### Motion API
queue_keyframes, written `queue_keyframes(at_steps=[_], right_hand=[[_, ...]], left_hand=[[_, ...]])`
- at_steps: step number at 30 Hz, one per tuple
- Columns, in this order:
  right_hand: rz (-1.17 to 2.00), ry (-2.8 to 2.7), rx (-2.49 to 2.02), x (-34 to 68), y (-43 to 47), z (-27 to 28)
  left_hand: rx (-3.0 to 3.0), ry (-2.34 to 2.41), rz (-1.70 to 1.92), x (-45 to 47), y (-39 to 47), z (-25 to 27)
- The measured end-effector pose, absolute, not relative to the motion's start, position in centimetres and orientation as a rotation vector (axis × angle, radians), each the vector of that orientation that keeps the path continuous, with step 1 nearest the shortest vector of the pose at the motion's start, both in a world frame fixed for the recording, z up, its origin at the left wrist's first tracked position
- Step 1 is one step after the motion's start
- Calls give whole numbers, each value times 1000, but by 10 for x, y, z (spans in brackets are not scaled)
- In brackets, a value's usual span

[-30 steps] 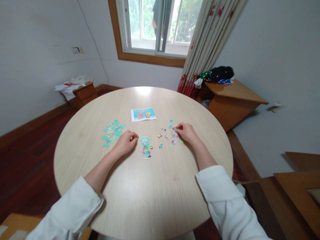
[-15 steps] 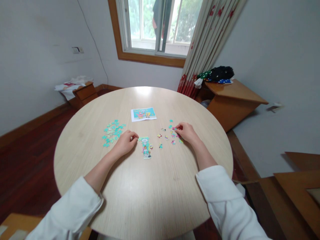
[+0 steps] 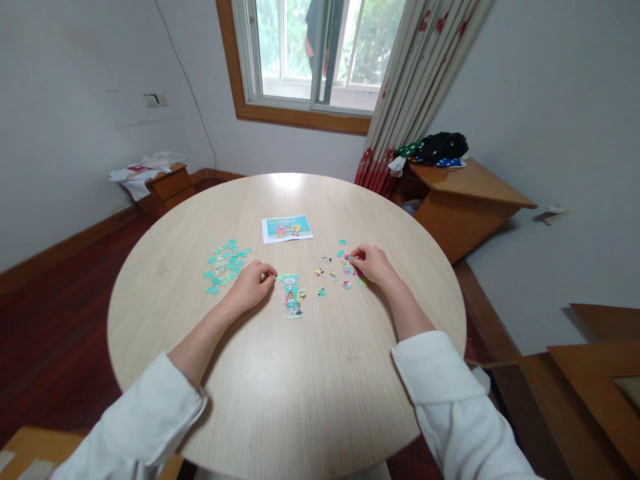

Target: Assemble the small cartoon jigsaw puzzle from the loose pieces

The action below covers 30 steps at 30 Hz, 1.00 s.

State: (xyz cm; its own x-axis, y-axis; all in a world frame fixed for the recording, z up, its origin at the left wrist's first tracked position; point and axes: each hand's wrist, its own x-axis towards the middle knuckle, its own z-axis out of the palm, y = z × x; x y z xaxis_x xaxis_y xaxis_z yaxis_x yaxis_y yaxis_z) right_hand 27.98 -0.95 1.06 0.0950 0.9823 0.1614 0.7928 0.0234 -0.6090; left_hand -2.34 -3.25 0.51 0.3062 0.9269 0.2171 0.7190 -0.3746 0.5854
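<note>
A partly joined jigsaw puzzle (image 3: 291, 293) lies on the table, an upright strip with a pale cartoon figure on turquoise. My left hand (image 3: 254, 283) rests at its upper left corner, fingers curled and pinched together; whether anything is between them is hidden. Over on the right, my right hand (image 3: 373, 263) pinches a small pink puzzle piece (image 3: 348, 257) at the edge of a loose group of colourful pieces. Other single pieces, such as a yellow and red one (image 3: 319, 272) and a turquoise one (image 3: 321, 291), lie between the strip and my right hand.
A pile of turquoise puzzle pieces (image 3: 223, 267) lies left of my left hand. Behind the strip is a printed picture card (image 3: 287, 229) with cartoon figures. All of it is on a round wooden table (image 3: 320, 387). A wooden cabinet (image 3: 465, 193) with clothes on it stands beyond, at right.
</note>
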Motion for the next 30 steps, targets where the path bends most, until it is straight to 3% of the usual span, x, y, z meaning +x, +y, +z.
queue_keyframes(at_steps=[16, 24, 30], right_hand=[[285, -1876, -1651, 265, -17, 19], [515, -1655, -1493, 247, -19, 20], [1073, -1339, -1229, 214, -28, 22]], left_hand=[[2191, 1488, 757, -22, -33, 7], [2178, 1487, 773, -22, -34, 7], [2145, 1483, 909, -17, -37, 14]])
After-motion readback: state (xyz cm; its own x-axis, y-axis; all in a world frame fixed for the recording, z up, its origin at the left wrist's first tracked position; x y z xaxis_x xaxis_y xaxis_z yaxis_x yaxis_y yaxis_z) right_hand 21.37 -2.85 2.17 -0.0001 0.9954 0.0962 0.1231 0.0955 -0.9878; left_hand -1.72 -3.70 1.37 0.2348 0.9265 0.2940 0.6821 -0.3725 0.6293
